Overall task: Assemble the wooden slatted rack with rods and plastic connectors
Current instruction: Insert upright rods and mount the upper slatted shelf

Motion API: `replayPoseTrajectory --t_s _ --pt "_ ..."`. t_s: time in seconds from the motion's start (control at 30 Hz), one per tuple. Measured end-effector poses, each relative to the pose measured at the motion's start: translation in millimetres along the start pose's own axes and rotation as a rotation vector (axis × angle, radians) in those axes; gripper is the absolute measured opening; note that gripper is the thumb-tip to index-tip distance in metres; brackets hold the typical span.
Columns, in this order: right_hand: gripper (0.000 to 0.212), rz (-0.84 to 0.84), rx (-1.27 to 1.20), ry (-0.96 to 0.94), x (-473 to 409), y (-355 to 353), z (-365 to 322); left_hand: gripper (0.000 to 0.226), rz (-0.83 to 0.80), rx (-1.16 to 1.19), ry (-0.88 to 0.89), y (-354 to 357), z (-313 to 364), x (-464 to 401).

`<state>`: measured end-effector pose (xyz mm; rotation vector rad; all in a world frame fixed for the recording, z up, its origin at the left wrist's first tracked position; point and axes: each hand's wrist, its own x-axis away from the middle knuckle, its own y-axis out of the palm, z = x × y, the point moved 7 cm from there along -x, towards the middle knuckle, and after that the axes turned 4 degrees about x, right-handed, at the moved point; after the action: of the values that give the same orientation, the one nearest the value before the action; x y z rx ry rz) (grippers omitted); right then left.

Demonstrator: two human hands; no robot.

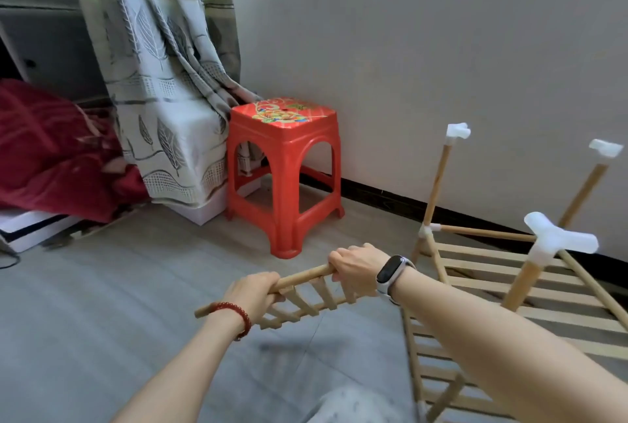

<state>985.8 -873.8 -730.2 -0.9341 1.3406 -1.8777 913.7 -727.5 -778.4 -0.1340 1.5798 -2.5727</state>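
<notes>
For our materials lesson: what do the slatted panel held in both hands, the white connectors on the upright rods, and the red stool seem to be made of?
Slatted panel: looks like pale unfinished wood, matt, tan all over; both the left hand and the right hand grip its top rod.
White connectors: probably moulded plastic, smooth and slightly translucent.
Red stool: seemingly glossy moulded plastic, with a printed flower pattern on the seat.

I am looking into a home, most likely a bedroom. A leaf-patterned curtain (163, 82) hangs to the grey plank floor (119, 286), with a red plastic stool (283, 171) against the plain wall (424, 48). The crumpled red fabric (51, 147) at the left looks like bedding, though it is blurred.
</notes>
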Motion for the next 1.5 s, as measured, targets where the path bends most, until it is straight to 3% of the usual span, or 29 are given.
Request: replayPoseTrajectory --t_s 0.1,0.17,0.23,0.33,0.4,0.63,0.77,0.9,1.03,1.17,1.33,1.5 --pt "0.026 0.116 0.124 -0.021 11.9 -41.1 2.1 0.022 0.097 0.105 0.037 -37.0 12.3 9.6" --pt "0.027 0.213 0.192 -0.01 25.7 -75.2 6.3 0.012 0.186 0.15 0.082 -65.7 27.4 16.2" --pt "0.028 0.304 0.233 0.026 42.0 -109.7 13.3 0.008 0.361 0.096 0.135 -98.8 49.9 23.2" --pt "0.027 0.435 0.245 0.137 73.2 -155.9 31.7 0.021 0.687 -0.076 0.317 -148.6 106.0 39.6" --pt "0.022 0.503 0.226 0.187 95.9 -177.7 45.6 0.027 0.811 -0.193 0.436 -169.7 141.7 47.6" --pt "0.031 0.622 0.265 0.258 190.9 -223.5 93.8 0.029 1.026 -0.315 0.778 -201.6 259.7 63.5" --pt "0.03 0.656 0.277 0.363 244.6 -230.0 125.0 0.038 1.057 -0.327 0.974 -203.5 330.2 68.0" --pt "0.028 0.728 0.307 0.548 309.6 -216.7 154.3 0.026 1.04 -0.301 1.092 -184.9 393.8 68.7" --pt "0.02 0.814 0.315 0.6 359.8 -204.0 165.2 0.026 1.016 -0.264 1.159 -161.7 446.6 68.0" --pt "0.02 0.857 0.295 0.722 392.5 -177.5 184.8 0.024 1.007 -0.194 1.086 -135.1 474.5 62.0" --pt "0.022 0.924 0.292 0.767 404.0 -134.7 200.0 0.057 0.828 0.052 0.921 -99.6 441.5 47.4" --pt "0.015 0.955 0.237 0.809 404.8 -94.4 213.4 0.042 0.783 0.295 0.732 -59.1 399.9 40.6"
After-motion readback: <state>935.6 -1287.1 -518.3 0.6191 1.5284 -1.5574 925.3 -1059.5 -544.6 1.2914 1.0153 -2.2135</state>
